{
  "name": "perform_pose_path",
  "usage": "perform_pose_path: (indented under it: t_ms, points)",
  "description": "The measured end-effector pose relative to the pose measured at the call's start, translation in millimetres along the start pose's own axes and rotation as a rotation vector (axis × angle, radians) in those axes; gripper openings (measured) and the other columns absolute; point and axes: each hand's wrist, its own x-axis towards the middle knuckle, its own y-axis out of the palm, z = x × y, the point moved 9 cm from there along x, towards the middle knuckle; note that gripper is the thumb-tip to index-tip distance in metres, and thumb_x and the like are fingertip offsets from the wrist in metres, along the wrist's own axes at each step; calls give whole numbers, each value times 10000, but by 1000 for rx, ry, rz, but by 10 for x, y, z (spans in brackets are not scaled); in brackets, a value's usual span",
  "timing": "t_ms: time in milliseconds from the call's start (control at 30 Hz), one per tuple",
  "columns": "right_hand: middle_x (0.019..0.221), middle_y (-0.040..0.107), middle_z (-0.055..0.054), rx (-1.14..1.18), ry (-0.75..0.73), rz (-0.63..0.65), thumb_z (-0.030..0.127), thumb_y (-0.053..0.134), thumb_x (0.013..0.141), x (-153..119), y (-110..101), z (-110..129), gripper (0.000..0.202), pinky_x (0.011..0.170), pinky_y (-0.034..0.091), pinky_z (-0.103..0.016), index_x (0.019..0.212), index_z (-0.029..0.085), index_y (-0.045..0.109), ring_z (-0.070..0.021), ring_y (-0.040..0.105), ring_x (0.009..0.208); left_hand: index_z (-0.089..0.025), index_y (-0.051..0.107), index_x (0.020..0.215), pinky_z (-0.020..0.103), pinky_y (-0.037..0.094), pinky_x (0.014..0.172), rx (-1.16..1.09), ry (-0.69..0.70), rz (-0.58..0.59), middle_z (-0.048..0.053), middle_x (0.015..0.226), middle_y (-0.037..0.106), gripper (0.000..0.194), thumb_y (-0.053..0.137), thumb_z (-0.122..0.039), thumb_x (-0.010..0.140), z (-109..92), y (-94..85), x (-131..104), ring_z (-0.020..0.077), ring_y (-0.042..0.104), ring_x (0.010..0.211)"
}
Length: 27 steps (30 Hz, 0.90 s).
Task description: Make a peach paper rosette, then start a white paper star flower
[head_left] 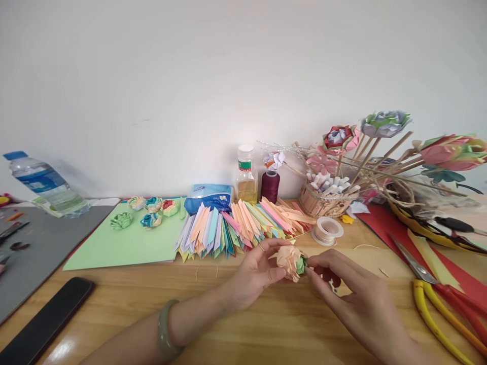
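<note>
Two hands (250, 280) (361, 289), fingers (274, 275) gripping ppr flower (288, 262); wood tbl (251, 334) below, wht wall (190, 91) behind.

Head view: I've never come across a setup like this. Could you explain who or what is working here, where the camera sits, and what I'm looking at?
There is no machine here: a person works with two bare hands. The single picture comes from a camera worn on the head, looking forward and down.

The left hand holds a peach-and-green folded paper flower; the right hand has its fingertips at the green part, though whether they pinch it is hard to tell.

On the brown wooden table lie a light green paper sheet bearing small multicoloured paper flowers, a row of folded pastel paper pieces, a white round spool and, at the right, metal scissors with red-and-yellow handles.
</note>
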Motion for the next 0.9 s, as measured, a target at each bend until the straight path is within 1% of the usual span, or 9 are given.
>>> perform_pose_path:
  t_ms: [200,300,367,433,500,567,667,800,900]
  points:
    - [602,562,17,-40,-14,-14,158,487,823,-30,18,-35,84,450,422,-195,824,203,559,-88,512,489,-213,563,995,290,479,751,-1,44,30,46,1073,511,406,691,-91,629,-23,14,28,158,511,929]
    - [639,599,1,-179,-120,-79,137,501,811,-72,-23,19,84,487,427,-205,832,198,555,-95,542,523,-233,542,1050,276,482,757,-79,-39,11,51,1167,491,510,707,-80,593,45,-38,28,165,526,963]
    - [660,617,-8,-286,-232,-103,112,518,801,-111,-28,87,108,509,423,-212,866,191,550,-98,550,538,-244,506,1111,291,507,687,-137,-162,39,70,1135,529,477,681,-232,667,156,-40,11,180,580,899]
    - [668,623,-17,-348,-335,-75,103,522,801,-149,9,140,141,519,420,-222,918,180,544,-107,552,548,-249,452,1177,306,517,582,-156,-265,104,82,975,608,492,573,-445,743,255,-6,-17,200,633,763]
    - [669,620,-26,-363,-398,-30,116,519,806,-176,52,163,156,522,419,-232,951,170,539,-121,555,566,-242,420,1216,293,513,536,-134,-294,129,66,807,639,556,518,-526,748,298,-4,-29,190,645,658]
    - [666,614,-27,-360,-412,-1,121,517,808,-182,79,161,156,525,417,-240,956,169,536,-131,556,578,-218,452,1202,268,512,533,-99,-293,96,47,718,633,542,558,-483,742,310,-37,-26,151,628,593]
    - [655,598,-19,-313,-402,31,103,507,806,-166,106,160,148,510,403,-232,934,175,530,-124,540,568,-190,534,1135,242,509,537,-57,-282,47,41,734,616,464,609,-405,730,289,-52,-26,121,606,588]
    - [624,557,2,-216,-370,120,76,458,801,-127,161,174,134,489,376,-227,821,193,520,-112,504,542,-206,574,1099,208,499,572,-18,-239,16,46,860,603,371,612,-318,747,200,-28,-33,91,577,645]
    - [626,546,2,-105,-274,173,88,450,794,-84,159,147,129,485,378,-226,773,197,516,-110,501,535,-214,561,1117,203,496,584,-9,-223,35,70,974,597,348,577,-251,772,156,-8,-35,92,564,690]
